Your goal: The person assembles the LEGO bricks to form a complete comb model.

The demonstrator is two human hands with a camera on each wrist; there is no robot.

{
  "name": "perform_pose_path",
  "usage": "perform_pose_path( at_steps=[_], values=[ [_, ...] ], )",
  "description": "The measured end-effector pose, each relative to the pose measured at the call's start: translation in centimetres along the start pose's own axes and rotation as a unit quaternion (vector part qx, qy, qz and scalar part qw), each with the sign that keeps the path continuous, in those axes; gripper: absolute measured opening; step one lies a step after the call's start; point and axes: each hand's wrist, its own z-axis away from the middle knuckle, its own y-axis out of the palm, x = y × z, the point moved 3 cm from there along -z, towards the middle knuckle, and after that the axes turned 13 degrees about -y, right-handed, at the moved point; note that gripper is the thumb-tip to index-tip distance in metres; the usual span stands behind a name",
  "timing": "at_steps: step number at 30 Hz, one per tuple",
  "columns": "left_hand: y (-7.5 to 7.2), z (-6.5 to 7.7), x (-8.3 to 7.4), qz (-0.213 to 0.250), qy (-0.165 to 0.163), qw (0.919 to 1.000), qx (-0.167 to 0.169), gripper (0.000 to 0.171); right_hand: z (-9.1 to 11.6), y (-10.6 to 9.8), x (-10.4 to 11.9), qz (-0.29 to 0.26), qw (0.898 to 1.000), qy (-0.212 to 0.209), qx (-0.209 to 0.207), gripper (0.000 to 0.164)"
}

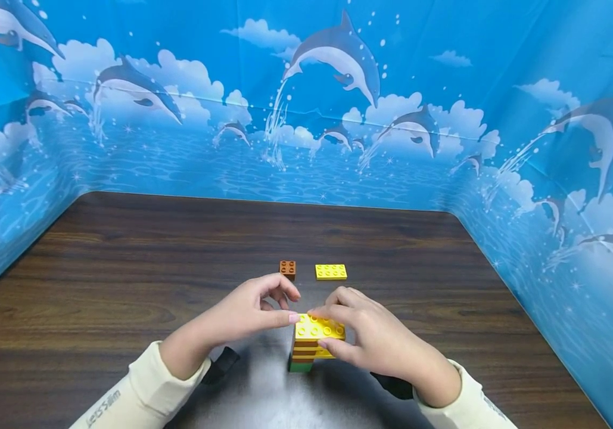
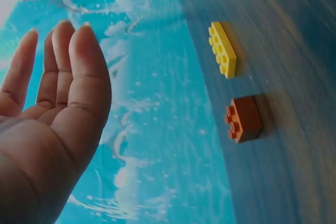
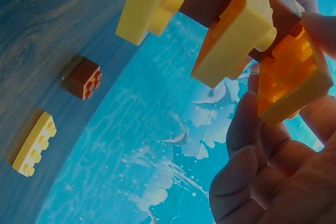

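Note:
A tall stack of toy bricks stands on the table, with a green brick (image 1: 301,368) at its foot and brown and yellow bricks alternating above. My right hand (image 1: 376,330) grips the top yellow brick (image 1: 314,331), thumb on the near side and fingers at the far side. In the right wrist view this yellow brick (image 3: 296,85) juts out sideways, as do two yellow bricks (image 3: 231,40) below it. My left hand (image 1: 244,304) is at the stack's left, its thumb tip at the top brick's edge. The left wrist view shows its fingers (image 2: 86,77) loosely extended, holding nothing.
Beyond the hands, a loose brown brick (image 1: 287,269) and a loose flat yellow brick (image 1: 330,272) lie on the dark wooden table (image 1: 177,238). A blue dolphin-print cloth (image 1: 306,149) rises along the table's back and sides.

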Motion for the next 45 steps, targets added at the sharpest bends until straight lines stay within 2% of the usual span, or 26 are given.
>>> perform_pose_path(
  at_steps=[5,10,14,18,25,30,35,40,45],
  values=[
    [-1.1,-1.2,0.9,0.04,-0.022,0.9981,-0.043,0.033,0.0,0.1,-0.1,-0.008,1.0,-0.003,-0.004,0.036],
    [-2.2,-2.9,1.8,0.097,-0.056,0.9906,-0.079,0.035,0.0,0.1,-0.3,-0.042,0.999,0.006,-0.005,0.036],
    [-3.1,-4.2,2.6,0.104,-0.09,0.9839,-0.114,0.034,-0.1,0.0,-0.3,-0.062,0.998,0.02,0.004,0.035],
    [-3.7,-5.5,3.1,0.109,-0.115,0.9785,-0.133,0.034,-0.1,-0.1,-0.3,-0.068,0.997,0.032,0.012,0.036],
    [-4.3,-7.5,4.2,0.112,-0.165,0.9683,-0.151,0.039,-0.2,0.0,-0.3,-0.076,0.996,0.04,0.012,0.037],
    [-4.5,-8.5,4.9,0.121,-0.184,0.963,-0.155,0.043,-0.1,0.0,-0.3,-0.077,0.996,0.042,0.014,0.037],
    [-4.5,-9.6,5.5,0.116,-0.196,0.9619,-0.152,0.047,-0.1,-0.1,-0.3,-0.074,0.996,0.043,0.019,0.037],
    [-4.2,-10.7,6.2,0.084,-0.208,0.9646,-0.139,0.049,-0.2,-0.2,-0.4,-0.072,0.996,0.039,0.022,0.036],
    [-3.8,-11.4,6.5,0.066,-0.229,0.9623,-0.131,0.048,-0.2,-0.1,-0.4,-0.073,0.997,0.032,0.017,0.036]
  ],
)
